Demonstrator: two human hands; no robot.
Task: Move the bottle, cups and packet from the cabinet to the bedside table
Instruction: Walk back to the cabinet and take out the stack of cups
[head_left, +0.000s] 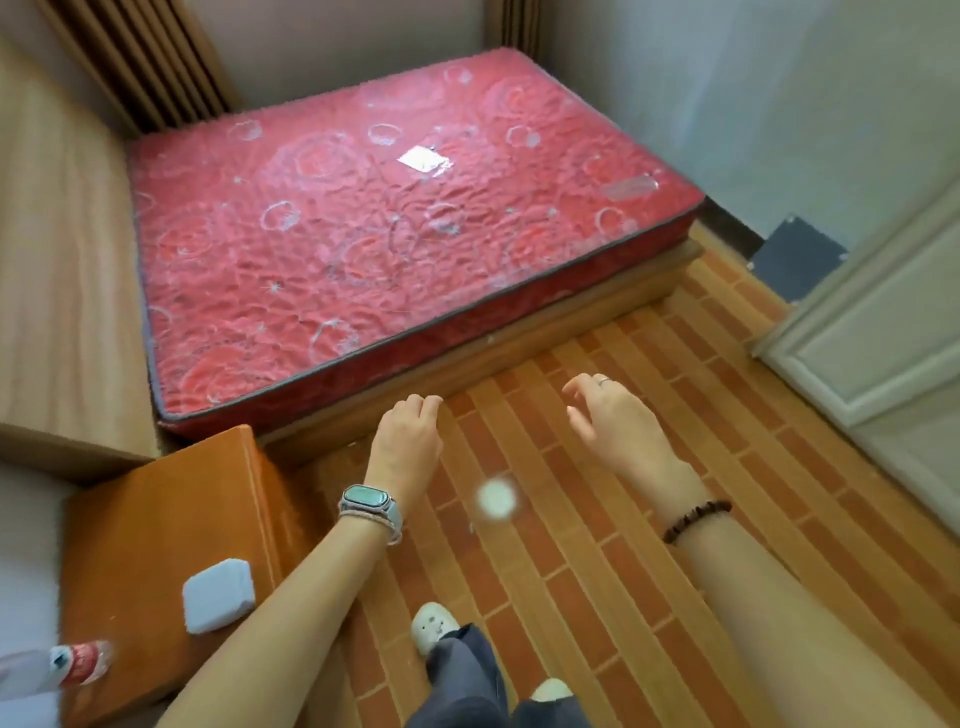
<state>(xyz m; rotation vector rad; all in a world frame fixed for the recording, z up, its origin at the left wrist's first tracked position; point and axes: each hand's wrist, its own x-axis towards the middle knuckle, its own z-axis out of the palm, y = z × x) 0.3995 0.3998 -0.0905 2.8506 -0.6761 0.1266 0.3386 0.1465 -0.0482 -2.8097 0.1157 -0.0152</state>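
Hanging out in front of the body over the orange brick-patterned tile floor (597, 571), both hands hold nothing. The left hand (410, 431) has its fingers loosely curled under and a pale-green rectangular smartwatch (366, 499) on its wrist. The right hand (615, 415) is relaxed with its fingers slightly bent. It has a thin silver ring (602, 381) on one finger and a dark brown bead bracelet (696, 519) on its wrist. The right hand is at 3 o'clock from the left, near it but not touching.

The orange-brown wooden bedside counter (156, 519) stands at 8 o'clock from the left hand, beside the near corner of the bed. On its top lies the pale blue-white soft rectangular packet (219, 595), also at about 8 o'clock from the left hand and well apart from it, just beside the left forearm. The clear plastic bottle with a red label (80, 662) lies on its side at 8 o'clock from the packet, at the counter's left edge. It is blurred and is the farthest thing from both hands.

The red quilted mattress in clear plastic wrap (363, 234) fills 12 o'clock. A white panelled door (872, 338) stands at 2 o'clock from the right hand.
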